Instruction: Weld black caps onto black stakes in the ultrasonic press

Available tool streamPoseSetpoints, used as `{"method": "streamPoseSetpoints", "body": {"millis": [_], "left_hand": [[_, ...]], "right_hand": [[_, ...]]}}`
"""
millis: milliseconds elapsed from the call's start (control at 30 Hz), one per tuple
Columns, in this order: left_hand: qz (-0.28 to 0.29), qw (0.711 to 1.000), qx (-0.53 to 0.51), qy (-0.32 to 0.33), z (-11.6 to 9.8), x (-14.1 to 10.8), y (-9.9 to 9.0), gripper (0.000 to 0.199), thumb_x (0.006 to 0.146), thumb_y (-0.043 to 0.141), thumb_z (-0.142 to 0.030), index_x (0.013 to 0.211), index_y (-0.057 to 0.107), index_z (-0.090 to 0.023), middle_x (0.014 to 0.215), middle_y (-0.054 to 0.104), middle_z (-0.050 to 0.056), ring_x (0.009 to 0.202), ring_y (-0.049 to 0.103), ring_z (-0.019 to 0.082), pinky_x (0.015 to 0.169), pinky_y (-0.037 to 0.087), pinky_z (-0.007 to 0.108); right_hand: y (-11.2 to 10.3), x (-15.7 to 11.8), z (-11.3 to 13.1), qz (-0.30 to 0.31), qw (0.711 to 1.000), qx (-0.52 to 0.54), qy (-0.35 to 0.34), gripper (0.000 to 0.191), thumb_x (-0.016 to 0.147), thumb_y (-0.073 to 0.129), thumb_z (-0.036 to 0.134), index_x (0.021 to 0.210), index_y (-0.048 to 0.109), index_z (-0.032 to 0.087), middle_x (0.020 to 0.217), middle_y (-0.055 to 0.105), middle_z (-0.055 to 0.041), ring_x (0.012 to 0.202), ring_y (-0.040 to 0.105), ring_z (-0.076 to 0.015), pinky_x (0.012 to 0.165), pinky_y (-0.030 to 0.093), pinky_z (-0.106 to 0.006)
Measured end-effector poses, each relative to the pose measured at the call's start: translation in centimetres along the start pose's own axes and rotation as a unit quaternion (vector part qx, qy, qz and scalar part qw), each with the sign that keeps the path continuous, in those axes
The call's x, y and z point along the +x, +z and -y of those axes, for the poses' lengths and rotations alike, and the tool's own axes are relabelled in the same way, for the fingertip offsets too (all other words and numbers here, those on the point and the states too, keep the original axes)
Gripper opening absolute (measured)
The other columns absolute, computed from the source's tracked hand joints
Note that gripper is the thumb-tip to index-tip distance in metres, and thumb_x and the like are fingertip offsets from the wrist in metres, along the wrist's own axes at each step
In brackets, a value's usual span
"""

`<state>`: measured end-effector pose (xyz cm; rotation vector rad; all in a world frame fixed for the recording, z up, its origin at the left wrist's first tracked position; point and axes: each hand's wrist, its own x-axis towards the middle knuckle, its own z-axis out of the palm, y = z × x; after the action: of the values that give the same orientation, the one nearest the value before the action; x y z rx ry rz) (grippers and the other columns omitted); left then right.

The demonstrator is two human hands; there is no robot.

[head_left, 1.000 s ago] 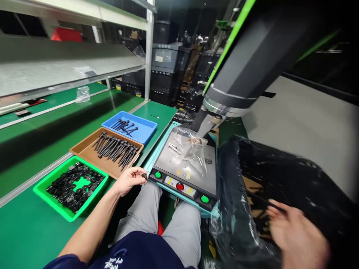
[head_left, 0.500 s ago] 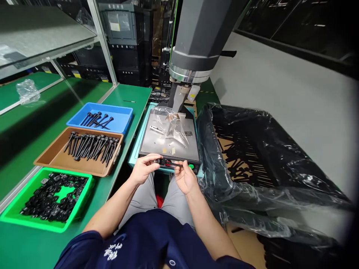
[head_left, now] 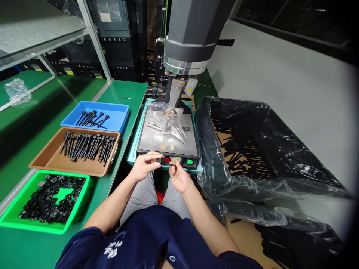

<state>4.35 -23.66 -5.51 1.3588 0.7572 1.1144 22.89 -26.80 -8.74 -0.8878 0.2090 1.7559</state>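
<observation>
Between my two hands, in front of the machine's front panel, is a black threaded rod [head_left: 169, 163] with a wider black head. My left hand [head_left: 144, 165] pinches the head end between thumb and fingers. Its shaft is pinched by my right hand [head_left: 179, 178], near the middle or far end. Just beyond them are a red button [head_left: 167, 159] and a green button [head_left: 189, 161]. The machine's metal plate [head_left: 168, 142] carries clear plastic film [head_left: 179, 129].
On the left bench stand a blue tray [head_left: 112, 114] and a brown tray [head_left: 45, 157] with black rods, and a green tray [head_left: 17, 216] with small black parts. The machine head [head_left: 187, 41] hangs above the plate. At right is a plastic-lined bin [head_left: 213, 179] holding black rods.
My right hand has moved left, closer to my left hand, and its grip on the rod has shifted. The rod now slants down more to the right. The whole view has shifted slightly.
</observation>
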Motion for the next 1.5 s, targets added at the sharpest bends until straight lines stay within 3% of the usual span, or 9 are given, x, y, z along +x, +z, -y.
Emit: {"method": "streamPoseSetpoints", "body": {"millis": [267, 500, 667, 833, 967, 1100, 1233, 1367, 1500], "left_hand": [[0.028, 0.999, 0.025, -0.003, -0.4, 0.2, -0.2, 0.031, 0.072, 0.078, -0.029, 0.103, 0.076, -0.023, 0.105, 0.069, 0.009, 0.093, 0.063, 0.02, 0.08, 0.051, 0.033], [0.004, 0.999, 0.05, -0.006, -0.3, 0.1, 0.2, 0.032, 0.074, 0.076, -0.03, 0.105, 0.075, -0.022, 0.101, 0.071, 0.008, 0.089, 0.065, 0.02, 0.079, 0.052, 0.033], [0.033, 0.988, 0.142, 0.056, -0.3, 0.4, 0.4, 0.034, 0.082, 0.068, -0.028, 0.115, 0.071, -0.022, 0.105, 0.071, 0.009, 0.094, 0.065, 0.021, 0.082, 0.052, 0.033], [0.004, 0.954, 0.264, 0.145, 0.2, 1.0, 1.3, 0.039, 0.087, 0.06, -0.026, 0.126, 0.063, -0.024, 0.108, 0.07, 0.011, 0.097, 0.065, 0.021, 0.088, 0.05, 0.036], [-0.001, 0.944, 0.292, 0.157, 1.3, 1.7, 1.8, 0.041, 0.085, 0.063, -0.031, 0.126, 0.063, -0.023, 0.107, 0.069, 0.012, 0.096, 0.065, 0.023, 0.088, 0.05, 0.037], [0.036, 0.939, 0.31, 0.146, 2.5, 2.7, 1.3, 0.038, 0.089, 0.057, -0.032, 0.126, 0.062, -0.022, 0.103, 0.069, 0.012, 0.094, 0.064, 0.022, 0.085, 0.05, 0.035], [0.094, 0.923, 0.352, 0.127, 3.5, 3.9, 1.1, 0.038, 0.092, 0.052, -0.034, 0.127, 0.062, -0.022, 0.105, 0.068, 0.012, 0.097, 0.063, 0.023, 0.087, 0.049, 0.036], [0.154, 0.914, 0.359, 0.105, 3.9, 4.8, 1.5, 0.039, 0.091, 0.053, -0.036, 0.124, 0.064, -0.02, 0.111, 0.067, 0.014, 0.103, 0.062, 0.025, 0.091, 0.048, 0.038], [0.088, 0.951, 0.287, 0.076, 4.1, 6.8, 0.3, 0.043, 0.078, 0.07, -0.038, 0.117, 0.068, -0.021, 0.114, 0.067, 0.013, 0.107, 0.06, 0.028, 0.096, 0.045, 0.041]], "right_hand": [[0.0, -0.3, -0.5, 0.004, 0.999, 0.019, 0.044, 0.024, 0.092, 0.063, 0.026, 0.073, 0.064, 0.011, 0.063, 0.064, -0.0014, 0.05, 0.061, -0.0043, 0.047, 0.052, -0.006], [-0.8, -0.5, -1.1, 0.039, 0.991, 0.0, -0.128, 0.016, 0.081, 0.076, 0.027, 0.073, 0.067, 0.015, 0.075, 0.072, -0.0011, 0.054, 0.063, -0.0053, 0.05, 0.055, -0.01], [-1.2, -0.2, -1.3, 0.024, 0.997, 0.028, -0.073, 0.016, 0.076, 0.081, 0.025, 0.073, 0.068, 0.016, 0.073, 0.072, 0.0002, 0.056, 0.065, -0.0056, 0.052, 0.056, -0.01], [-1.6, 0.2, -1.6, 0.016, 0.997, 0.073, 0.002, 0.013, 0.081, 0.076, 0.023, 0.074, 0.067, 0.016, 0.072, 0.071, 0.0007, 0.063, 0.068, -0.0056, 0.058, 0.057, -0.007], [-1.9, 0.4, -2.2, 0.024, 0.995, 0.086, 0.033, 0.009, 0.083, 0.073, 0.02, 0.077, 0.068, 0.015, 0.077, 0.072, -0.0015, 0.07, 0.07, -0.0062, 0.061, 0.055, -0.006], [-2.4, 0.6, -2.2, 0.087, 0.995, -0.05, -0.02, 0.021, 0.077, 0.079, 0.03, 0.082, 0.068, 0.014, 0.078, 0.072, -0.0042, 0.068, 0.069, -0.0108, 0.056, 0.056, -0.013], [-2.5, 1.5, -0.7, 0.164, 0.952, -0.241, -0.098, 0.04, 0.078, 0.075, 0.048, 0.095, 0.065, 0.014, 0.079, 0.07, -0.0059, 0.065, 0.068, -0.015, 0.055, 0.055, -0.022], [-1.7, 3.0, 0.7, 0.196, 0.927, -0.293, -0.128, 0.036, 0.08, 0.071, 0.05, 0.086, 0.061, 0.016, 0.073, 0.064, -0.0012, 0.053, 0.058, -0.0091, 0.045, 0.044, -0.018], [-1.5, 4.2, 1.9, 0.141, 0.935, -0.278, -0.168, 0.04, 0.079, 0.071, 0.052, 0.095, 0.062, 0.016, 0.066, 0.056, 0.0042, 0.042, 0.04, -0.0031, 0.037, 0.026, -0.013]]}}
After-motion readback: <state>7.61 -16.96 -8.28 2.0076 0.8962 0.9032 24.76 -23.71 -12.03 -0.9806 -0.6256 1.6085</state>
